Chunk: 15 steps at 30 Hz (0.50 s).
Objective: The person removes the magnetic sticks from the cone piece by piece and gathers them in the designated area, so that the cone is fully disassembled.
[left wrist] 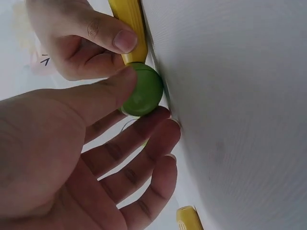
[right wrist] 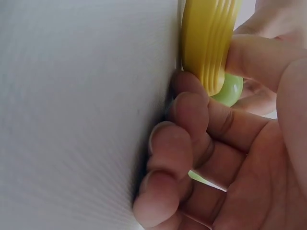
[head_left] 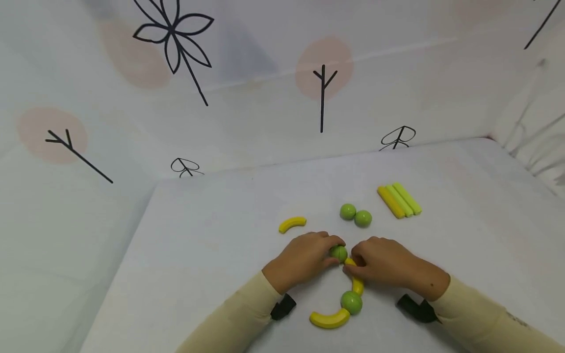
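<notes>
My left hand (head_left: 306,257) pinches a green ball (head_left: 338,253) between thumb and fingers. In the left wrist view that ball (left wrist: 145,91) touches the end of a curved, ridged yellow piece (left wrist: 129,24). My right hand (head_left: 388,262) grips this same yellow piece (head_left: 357,285) between thumb and fingers, and its ridges show in the right wrist view. Below, the piece's other end meets a second green ball (head_left: 351,302). Another curved yellow piece (head_left: 329,319) touches that ball on its left, so the pieces form a bent chain on the white surface.
Beyond the hands lie a loose curved yellow piece (head_left: 292,224) and two green balls, one left (head_left: 347,211) and one right (head_left: 363,218). Farther right, an orange-yellow stick (head_left: 391,202) lies beside two yellow-green sticks (head_left: 403,199). A patterned cloth (head_left: 265,117) rises behind the surface.
</notes>
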### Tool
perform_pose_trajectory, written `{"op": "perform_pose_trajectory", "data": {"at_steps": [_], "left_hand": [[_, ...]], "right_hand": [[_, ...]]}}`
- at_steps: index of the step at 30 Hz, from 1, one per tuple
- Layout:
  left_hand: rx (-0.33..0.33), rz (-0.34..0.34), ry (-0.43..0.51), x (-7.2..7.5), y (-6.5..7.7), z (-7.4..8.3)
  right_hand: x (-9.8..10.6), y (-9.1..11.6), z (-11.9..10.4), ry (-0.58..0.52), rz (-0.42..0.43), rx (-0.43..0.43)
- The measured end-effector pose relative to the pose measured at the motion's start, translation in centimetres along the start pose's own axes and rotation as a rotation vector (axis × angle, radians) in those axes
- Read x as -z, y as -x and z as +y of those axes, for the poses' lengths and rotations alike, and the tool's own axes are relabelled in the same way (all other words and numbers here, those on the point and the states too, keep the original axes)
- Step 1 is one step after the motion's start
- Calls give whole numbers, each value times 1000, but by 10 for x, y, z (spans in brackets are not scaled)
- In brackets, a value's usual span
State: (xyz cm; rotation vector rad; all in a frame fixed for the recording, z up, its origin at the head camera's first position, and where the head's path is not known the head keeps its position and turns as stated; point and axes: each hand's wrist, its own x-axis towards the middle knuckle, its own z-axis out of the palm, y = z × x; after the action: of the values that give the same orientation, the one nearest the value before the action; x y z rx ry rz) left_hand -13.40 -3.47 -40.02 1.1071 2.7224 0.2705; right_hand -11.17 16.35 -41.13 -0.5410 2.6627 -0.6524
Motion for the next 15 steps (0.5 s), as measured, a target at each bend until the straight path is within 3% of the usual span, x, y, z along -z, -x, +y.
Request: {"op": "perform_pose_trajectory", "data": {"at_steps": [3, 10, 15], "left_hand": [[29, 37, -5, 4, 0, -2], [183, 206, 72, 24, -8, -21], [215, 189, 18, 32, -34, -32]], "right_hand": [[1, 0, 0, -3, -1, 0], [-1, -1, 1, 1, 0, 18], [-3, 0, 2, -4, -2, -4]]}}
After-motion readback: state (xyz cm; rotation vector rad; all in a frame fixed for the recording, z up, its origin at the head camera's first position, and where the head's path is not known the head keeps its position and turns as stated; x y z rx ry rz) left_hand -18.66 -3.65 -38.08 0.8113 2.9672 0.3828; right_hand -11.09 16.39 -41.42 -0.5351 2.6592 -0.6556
